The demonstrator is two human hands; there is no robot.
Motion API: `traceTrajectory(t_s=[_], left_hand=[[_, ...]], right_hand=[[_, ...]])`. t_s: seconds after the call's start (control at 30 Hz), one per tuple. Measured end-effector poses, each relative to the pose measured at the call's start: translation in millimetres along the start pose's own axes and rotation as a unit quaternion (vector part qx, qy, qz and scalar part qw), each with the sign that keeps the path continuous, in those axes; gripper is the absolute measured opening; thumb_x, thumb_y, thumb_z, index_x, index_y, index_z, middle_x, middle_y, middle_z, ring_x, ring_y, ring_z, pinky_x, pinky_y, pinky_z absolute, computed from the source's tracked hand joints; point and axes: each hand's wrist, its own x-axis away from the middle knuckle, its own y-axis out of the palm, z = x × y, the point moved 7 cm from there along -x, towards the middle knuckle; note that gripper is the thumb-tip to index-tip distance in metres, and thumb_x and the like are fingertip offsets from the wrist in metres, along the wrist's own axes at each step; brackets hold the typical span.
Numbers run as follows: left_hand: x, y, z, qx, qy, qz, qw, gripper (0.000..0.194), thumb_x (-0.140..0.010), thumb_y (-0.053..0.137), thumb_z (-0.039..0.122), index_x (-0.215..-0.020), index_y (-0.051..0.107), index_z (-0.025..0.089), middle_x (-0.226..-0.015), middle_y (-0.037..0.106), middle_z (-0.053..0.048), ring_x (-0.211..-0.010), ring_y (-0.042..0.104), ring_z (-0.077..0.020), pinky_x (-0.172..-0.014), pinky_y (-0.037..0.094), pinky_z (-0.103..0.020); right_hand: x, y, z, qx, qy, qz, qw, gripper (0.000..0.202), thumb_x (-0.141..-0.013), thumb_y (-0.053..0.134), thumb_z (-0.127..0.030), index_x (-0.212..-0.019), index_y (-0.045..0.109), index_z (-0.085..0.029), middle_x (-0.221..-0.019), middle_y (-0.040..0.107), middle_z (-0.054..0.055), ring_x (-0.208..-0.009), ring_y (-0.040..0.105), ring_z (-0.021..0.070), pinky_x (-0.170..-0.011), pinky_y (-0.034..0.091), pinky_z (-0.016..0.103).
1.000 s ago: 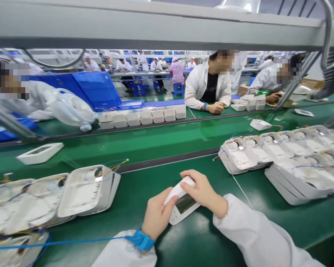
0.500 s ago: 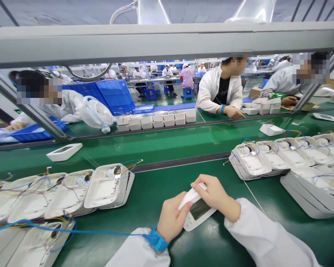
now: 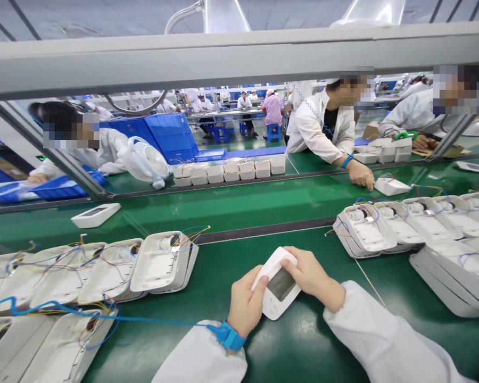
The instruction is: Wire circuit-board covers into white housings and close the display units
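- Head view: white device (image 3: 273, 307) sits between both hands, screen side facing the camera, long axis running diagonally.
- Left hand (image 3: 244, 300): pinching the device's left edge, thumb on the front face beside the screen (image 3: 281, 284).
- Right hand (image 3: 312, 274): pinching the upper right corner, thumb on the face by the screen's top; lower end sticks out free of both grips.
- Device is over the green table (image 3: 207, 303); can't tell if its underside touches.
- Nearest housing (image 3: 155, 268) is left, well apart.

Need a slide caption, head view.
Left hand and right hand hold a white screened device over a green worktop, between rows of open white housings.
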Motion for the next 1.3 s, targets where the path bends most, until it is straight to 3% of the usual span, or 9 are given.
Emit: traceTrajectory(t_s=[0.2,0.33,0.43,0.57,0.7,0.83,0.97,1.13,1.3], left_hand=[[-2,-2.2,2,-0.016,0.022,-0.007,1.0,0.034,-0.097,0.045,0.041,-0.108,0.066,0.017,-0.088,0.065,-0.002,-0.077,0.058,-0.0139,-0.069,0.042,-0.024],[-3,-9.2,-4,0.013,0.02,0.027,0.999,0.039,-0.097,0.043,0.043,-0.112,0.065,0.015,-0.098,0.067,-0.006,-0.086,0.061,-0.0173,-0.074,0.045,-0.026],[-2,-15.6,-16,0.078,0.006,0.085,0.993,0.045,-0.097,0.042,0.047,-0.115,0.064,0.011,-0.109,0.066,-0.011,-0.094,0.062,-0.0211,-0.079,0.048,-0.029],[-2,-21.4,-31,0.131,-0.01,0.149,0.98,0.049,-0.097,0.043,0.05,-0.118,0.06,0.01,-0.115,0.063,-0.014,-0.101,0.062,-0.0233,-0.086,0.05,-0.032],[-7,-21.5,-31,0.118,-0.039,0.148,0.981,0.051,-0.097,0.04,0.053,-0.118,0.058,0.01,-0.116,0.062,-0.015,-0.1,0.062,-0.023,-0.087,0.05,-0.035],[-11,-21.1,-23,0.09,-0.033,0.145,0.985,0.046,-0.095,0.046,0.05,-0.122,0.055,0.013,-0.124,0.06,-0.013,-0.116,0.057,-0.0239,-0.099,0.046,-0.037],[-10,-16.5,-21,0.086,0.014,0.139,0.986,0.062,-0.089,0.06,0.042,-0.142,0.036,0.02,-0.145,0.041,-0.013,-0.133,0.043,-0.0245,-0.111,0.037,-0.04],[-10,-10.2,-28,0.077,0.014,0.108,0.991,0.074,-0.082,0.069,0.04,-0.144,0.033,0.023,-0.147,0.038,-0.013,-0.134,0.042,-0.0274,-0.11,0.038,-0.042],[-10,-11.1,-18,0.017,0.065,0.092,0.994,0.075,-0.078,0.074,0.04,-0.141,0.037,0.025,-0.143,0.041,-0.012,-0.13,0.045,-0.0288,-0.109,0.036,-0.046]], right_hand=[[3,-2,6,-0.068,-0.031,0.042,0.996,0.053,-0.095,0.042,-0.058,-0.12,0.059,-0.014,-0.115,0.063,0.012,-0.102,0.06,0.0236,-0.089,0.045,0.036],[4,2,13,-0.229,-0.042,0.039,0.972,0.066,-0.093,0.042,-0.065,-0.136,0.048,-0.015,-0.122,0.059,0.014,-0.108,0.059,0.0231,-0.094,0.046,0.035],[3,10,13,-0.35,-0.031,0.0,0.936,0.084,-0.084,0.054,-0.071,-0.145,0.035,-0.016,-0.13,0.053,0.016,-0.114,0.057,0.0246,-0.097,0.046,0.037],[4,34,7,-0.408,0.014,-0.114,0.906,0.075,-0.073,0.077,-0.051,-0.131,0.046,-0.016,-0.125,0.058,0.014,-0.112,0.059,0.0248,-0.1,0.045,0.041],[5,36,9,-0.349,0.042,-0.119,0.928,0.057,-0.075,0.076,-0.046,-0.115,0.057,-0.011,-0.11,0.065,0.012,-0.1,0.063,0.0244,-0.091,0.05,0.04],[5,7,1,-0.187,-0.028,0.011,0.982,0.049,-0.078,0.074,-0.04,-0.116,0.06,-0.014,-0.109,0.065,0.01,-0.099,0.062,0.0226,-0.087,0.05,0.036],[12,-14,-20,-0.07,-0.139,0.107,0.982,0.041,-0.078,0.075,-0.035,-0.113,0.061,-0.018,-0.105,0.064,0.008,-0.097,0.06,0.0204,-0.085,0.048,0.033],[14,-10,-25,-0.043,-0.162,0.086,0.982,0.05,-0.078,0.075,-0.041,-0.122,0.061,-0.021,-0.107,0.06,0.01,-0.097,0.059,0.0199,-0.084,0.049,0.032],[13,0,-27,-0.056,-0.167,0.026,0.984,0.05,-0.083,0.071,-0.039,-0.127,0.058,-0.019,-0.117,0.061,0.009,-0.105,0.059,0.0196,-0.09,0.048,0.031]])
